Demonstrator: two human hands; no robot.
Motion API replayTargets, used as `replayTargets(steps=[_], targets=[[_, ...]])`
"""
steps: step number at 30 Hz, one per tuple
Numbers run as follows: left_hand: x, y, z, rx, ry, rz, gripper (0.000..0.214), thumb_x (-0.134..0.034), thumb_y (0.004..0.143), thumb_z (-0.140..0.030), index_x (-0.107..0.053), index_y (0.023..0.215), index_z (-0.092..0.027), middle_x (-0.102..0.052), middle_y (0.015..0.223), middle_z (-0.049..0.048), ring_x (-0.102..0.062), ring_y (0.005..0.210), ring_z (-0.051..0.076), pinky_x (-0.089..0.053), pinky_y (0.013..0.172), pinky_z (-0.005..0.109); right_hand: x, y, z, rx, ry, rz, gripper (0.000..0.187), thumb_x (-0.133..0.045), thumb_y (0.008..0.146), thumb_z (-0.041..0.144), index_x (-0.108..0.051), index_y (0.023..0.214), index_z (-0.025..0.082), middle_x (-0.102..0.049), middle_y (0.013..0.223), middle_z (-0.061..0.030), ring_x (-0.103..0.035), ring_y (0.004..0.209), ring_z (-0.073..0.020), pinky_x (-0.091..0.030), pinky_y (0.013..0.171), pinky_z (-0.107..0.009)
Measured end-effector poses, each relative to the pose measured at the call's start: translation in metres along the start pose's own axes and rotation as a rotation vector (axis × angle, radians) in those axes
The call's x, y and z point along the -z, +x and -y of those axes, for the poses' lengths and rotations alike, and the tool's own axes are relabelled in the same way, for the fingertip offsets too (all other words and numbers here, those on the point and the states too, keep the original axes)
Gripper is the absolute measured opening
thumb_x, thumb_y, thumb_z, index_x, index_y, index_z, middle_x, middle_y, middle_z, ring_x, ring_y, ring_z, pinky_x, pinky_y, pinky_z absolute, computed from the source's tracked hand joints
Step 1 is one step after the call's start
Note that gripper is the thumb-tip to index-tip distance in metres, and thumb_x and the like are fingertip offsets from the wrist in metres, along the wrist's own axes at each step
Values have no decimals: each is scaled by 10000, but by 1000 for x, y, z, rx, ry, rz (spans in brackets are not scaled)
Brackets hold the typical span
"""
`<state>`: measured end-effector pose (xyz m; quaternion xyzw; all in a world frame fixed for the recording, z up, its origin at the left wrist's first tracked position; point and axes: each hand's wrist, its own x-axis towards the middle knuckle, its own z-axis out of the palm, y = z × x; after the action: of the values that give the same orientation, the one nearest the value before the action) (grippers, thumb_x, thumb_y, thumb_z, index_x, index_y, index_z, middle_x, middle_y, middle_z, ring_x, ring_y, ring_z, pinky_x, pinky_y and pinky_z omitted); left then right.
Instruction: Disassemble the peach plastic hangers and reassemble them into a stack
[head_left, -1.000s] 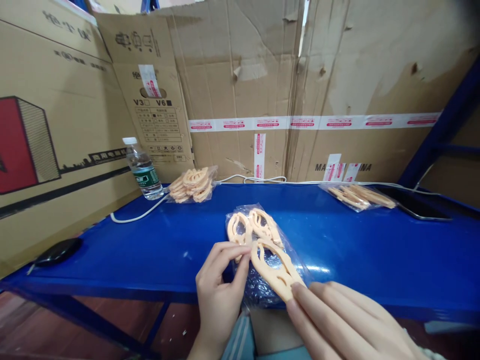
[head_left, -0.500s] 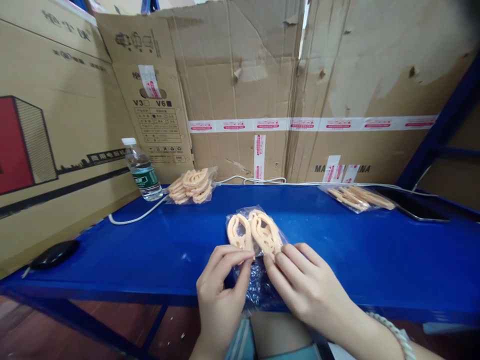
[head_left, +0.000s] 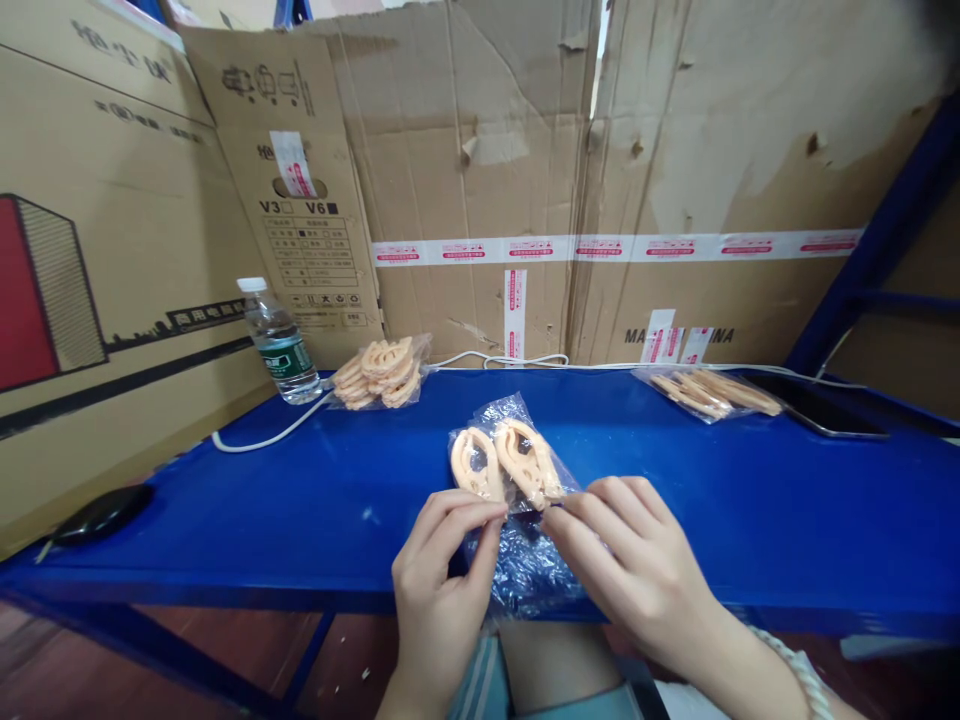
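Note:
Two peach-coloured, ear-shaped looped plastic pieces, the left one (head_left: 474,458) and the right one (head_left: 526,458), lie side by side in a clear plastic bag (head_left: 504,408) near the middle of the table. My left hand (head_left: 448,560) is closed, thumb and forefinger pinched at the lower end of the left piece and the bag. At the right piece's lower end, my right hand (head_left: 626,540) has its fingers curled together on the bag's edge; what exactly they grip is partly hidden. Crinkled clear film (head_left: 525,565) spreads between my hands toward the table's front edge.
On the blue table (head_left: 315,520), a bagged stack of similar pieces (head_left: 382,372) sits back left beside a water bottle (head_left: 281,345). Another bag of pieces (head_left: 712,392) and a phone (head_left: 817,408) lie back right. A black mouse (head_left: 105,513) is far left; cardboard (head_left: 465,180) walls the back.
My right hand has moved slightly right and away from the right piece, uncovering more of its lower end and the film. My left hand stays at the left piece.

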<state>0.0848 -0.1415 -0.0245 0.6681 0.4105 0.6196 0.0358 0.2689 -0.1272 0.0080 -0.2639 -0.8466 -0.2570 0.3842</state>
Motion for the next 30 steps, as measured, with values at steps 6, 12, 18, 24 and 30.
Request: replayTargets(steps=[6,12,18,24,30], targets=[[0,0,0,-2,10,19,180,-614,871,-73,-700,900,-228,-675,933,18,-659,904,162,-526,832,289,12,-5,-16,-219,129,23,166,-594,914,250,-604,1023,125,-627,892,-97,-529,792,-218,-426,670,-344],[-1,1,-3,-38,24,72,196,-596,877,-50,-693,914,-216,-674,901,16,-660,840,140,-534,762,245,5,-14,-17,-211,123,77,148,-483,950,108,-618,903,145,-581,730,-46,-487,697,-187,-401,635,-323],[1,2,-4,-72,29,110,200,-579,887,-47,-686,928,-211,-672,901,19,-661,831,136,-538,756,237,16,-26,-33,-255,245,87,194,-445,953,83,-598,1052,150,-603,834,-66,-508,758,-196,-437,657,-326],[9,2,-3,-79,60,176,188,-580,896,-59,-684,940,-210,-665,940,12,-652,870,121,-515,791,209,28,-40,-60,-262,326,335,451,-445,964,147,-409,1402,246,-482,1341,-112,-489,1193,-248,-466,968,-406],[14,-1,1,-74,73,203,194,-567,905,-56,-676,958,-208,-664,965,18,-646,904,124,-515,820,220,26,-40,-61,-278,525,444,535,-557,947,268,-353,1440,308,-345,1478,-86,-368,1363,-237,-393,1100,-373]])
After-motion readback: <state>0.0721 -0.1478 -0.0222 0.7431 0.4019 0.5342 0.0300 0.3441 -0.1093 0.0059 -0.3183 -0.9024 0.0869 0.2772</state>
